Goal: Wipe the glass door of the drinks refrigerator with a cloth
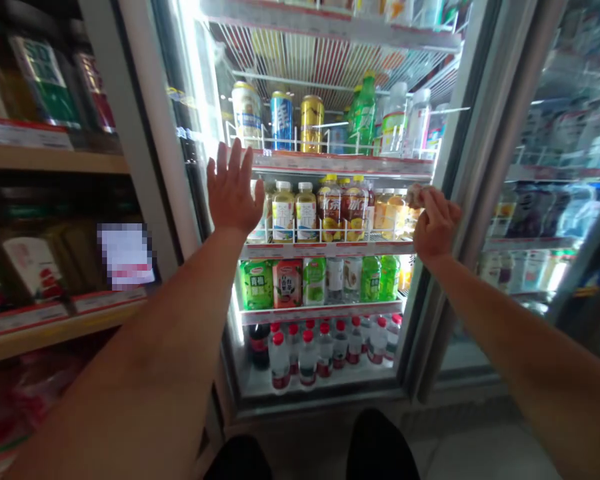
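Observation:
I face an open drinks fridge (330, 163) with lit shelves. My left hand (233, 190) is raised with fingers spread, palm toward the shelf of yellow-capped bottles (295, 213), just under the shelf of tall cans (283, 120). It holds nothing. My right hand (435, 223) is closed, pressing a small crumpled cloth (414, 195) against the edge of the fridge door frame (460, 200), beside the orange-labelled bottles (353, 207).
Lower shelves hold green and red cartons (273, 283) and several red-capped water bottles (325, 347). The glass door (530, 200) stands open at right. Wooden shelves (50, 160) with boxed goods are at left. My dark shoes (375, 447) show at the bottom.

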`<act>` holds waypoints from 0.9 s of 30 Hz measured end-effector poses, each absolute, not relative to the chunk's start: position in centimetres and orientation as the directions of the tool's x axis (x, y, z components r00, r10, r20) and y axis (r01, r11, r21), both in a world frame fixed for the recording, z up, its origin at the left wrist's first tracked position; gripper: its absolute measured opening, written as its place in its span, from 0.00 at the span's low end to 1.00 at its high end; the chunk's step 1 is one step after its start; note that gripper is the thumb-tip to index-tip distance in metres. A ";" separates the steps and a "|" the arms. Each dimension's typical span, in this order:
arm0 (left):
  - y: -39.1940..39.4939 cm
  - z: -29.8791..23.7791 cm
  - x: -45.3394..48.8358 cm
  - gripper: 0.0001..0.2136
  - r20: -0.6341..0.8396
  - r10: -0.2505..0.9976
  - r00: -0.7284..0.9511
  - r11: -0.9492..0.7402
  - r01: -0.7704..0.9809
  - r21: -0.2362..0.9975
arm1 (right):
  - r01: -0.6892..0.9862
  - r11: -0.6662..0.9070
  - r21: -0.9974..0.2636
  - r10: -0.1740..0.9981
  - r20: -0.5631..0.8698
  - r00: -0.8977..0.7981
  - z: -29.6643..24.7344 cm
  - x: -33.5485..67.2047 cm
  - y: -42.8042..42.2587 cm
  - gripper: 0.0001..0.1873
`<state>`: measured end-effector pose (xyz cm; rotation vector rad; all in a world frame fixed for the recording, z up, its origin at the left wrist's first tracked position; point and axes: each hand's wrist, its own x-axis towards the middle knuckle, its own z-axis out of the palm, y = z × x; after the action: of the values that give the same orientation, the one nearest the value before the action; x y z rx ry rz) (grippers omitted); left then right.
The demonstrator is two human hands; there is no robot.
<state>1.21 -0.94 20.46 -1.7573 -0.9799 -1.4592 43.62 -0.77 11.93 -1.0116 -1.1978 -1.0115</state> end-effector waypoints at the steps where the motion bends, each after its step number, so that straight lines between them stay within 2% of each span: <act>1: -1.0 20.4 1.2 0.30 0.985 0.139 0.106 -0.508 0.861 -0.021 | 0.968 0.240 -0.074 -0.078 0.992 0.095 10.8 43.5 -0.8 0.26; 4: -0.9 20.4 1.1 0.30 0.985 0.130 0.115 -0.500 0.865 -0.035 | 0.967 0.252 -0.021 -0.061 0.997 0.037 8.2 43.6 -0.9 0.25; 7: -0.7 20.4 1.0 0.30 0.983 0.139 0.123 -0.515 0.857 -0.034 | 0.961 0.277 0.015 -0.034 0.999 -0.005 9.2 44.6 -0.8 0.26; 12: -0.7 20.4 1.0 0.31 0.980 0.168 0.111 -0.521 0.853 -0.008 | 0.955 0.279 -0.098 -0.066 0.990 0.121 11.5 44.3 -0.6 0.28; 18: -1.2 20.4 1.2 0.31 0.982 0.146 0.117 -0.517 0.856 -0.025 | 0.950 0.301 0.084 0.038 0.994 -0.100 8.4 40.9 -1.8 0.27; 24: -0.9 20.4 1.1 0.30 0.980 0.150 0.135 -0.465 0.884 -0.051 | 0.928 0.354 0.115 -0.001 0.993 -0.122 12.5 38.4 -1.6 0.24; 27: -0.8 20.4 1.0 0.30 0.981 0.140 0.138 -0.473 0.879 -0.056 | 0.913 0.376 0.155 0.014 0.985 -0.172 11.9 36.2 -1.8 0.24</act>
<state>1.03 -0.79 20.35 -1.7416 -0.9862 -1.3904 36.17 -1.78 11.88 -0.8674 -1.5215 -1.0116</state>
